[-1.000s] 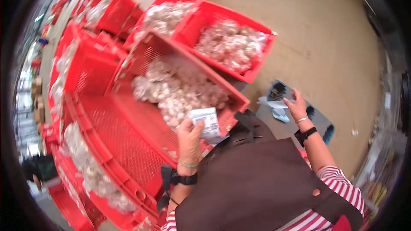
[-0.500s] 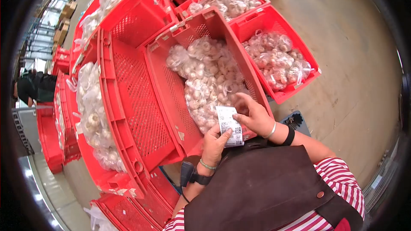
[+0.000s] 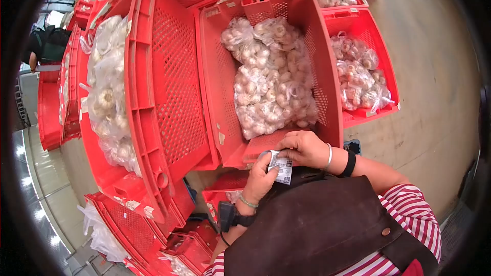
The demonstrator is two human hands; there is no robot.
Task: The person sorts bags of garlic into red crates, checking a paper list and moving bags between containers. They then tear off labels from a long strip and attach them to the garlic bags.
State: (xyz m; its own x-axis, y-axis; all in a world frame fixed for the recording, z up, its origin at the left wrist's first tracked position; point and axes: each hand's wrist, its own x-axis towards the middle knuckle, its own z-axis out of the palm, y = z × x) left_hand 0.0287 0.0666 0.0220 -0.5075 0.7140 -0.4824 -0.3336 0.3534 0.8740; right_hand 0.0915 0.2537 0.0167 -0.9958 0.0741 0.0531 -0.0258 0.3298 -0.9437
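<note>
Prob. the label strip (image 3: pixel 282 174), between both hands, could've creased, torn or slipped, b/c it looked thin & only fingers gripped it; a loose pinch might've dropped it onto the dark apron (image 3: pixel 317 220) below. L hand (image 3: pixel 258 181) was clamped on its left edge, thumb uppermost; R hand (image 3: pixel 309 149) came from the right, knuckles up, fingers bent, pinching its top. Garlic bags (image 3: pixel 276 82) lay in a red crate (image 3: pixel 217 107) just ahead.
</note>
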